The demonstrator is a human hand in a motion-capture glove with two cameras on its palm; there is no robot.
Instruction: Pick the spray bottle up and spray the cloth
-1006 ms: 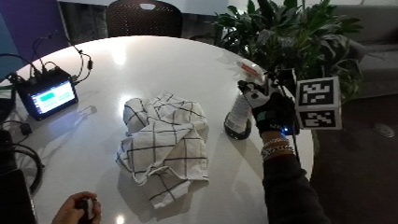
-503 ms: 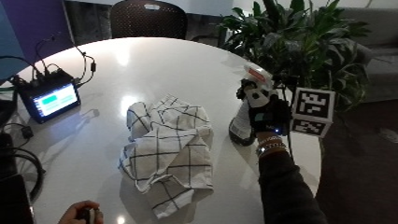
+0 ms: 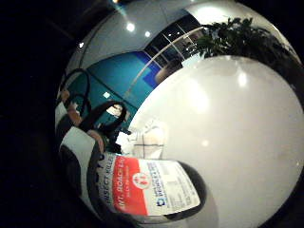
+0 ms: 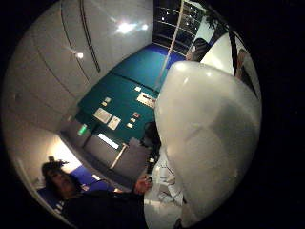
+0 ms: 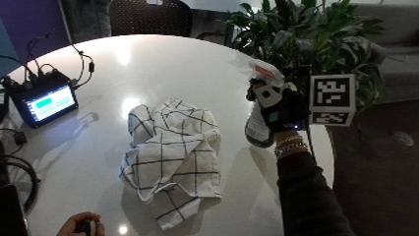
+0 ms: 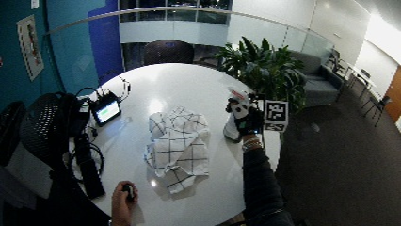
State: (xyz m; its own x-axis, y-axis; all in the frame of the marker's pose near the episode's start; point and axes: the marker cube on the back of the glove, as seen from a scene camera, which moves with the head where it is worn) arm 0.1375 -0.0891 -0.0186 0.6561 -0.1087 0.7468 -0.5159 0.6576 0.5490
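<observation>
A white spray bottle (image 5: pixel 256 132) with a red label and a white-and-red nozzle stands upright near the right edge of the round white table (image 5: pixel 164 64). My gloved right hand (image 5: pixel 283 110) grips it round the neck and upper body. I cannot tell whether its base touches the table. A crumpled white cloth with a dark grid pattern (image 5: pixel 171 155) lies just left of the bottle, apart from it. In the palm views the bottle's label (image 3: pixel 142 187) and pale body (image 4: pixel 205 133) sit close against the palm, with the cloth (image 3: pixel 149 140) beyond.
A small screen device with cables (image 5: pixel 43 101) sits at the table's left edge. A leafy plant (image 5: pixel 308 39) stands behind the hand, off the table. A bare left hand (image 5: pixel 82 226) holds a small dark object at the front edge.
The outside picture has shifted a little. My hand stays wrapped round the bottle, at the same spot right of the cloth. The cloth has not moved.
</observation>
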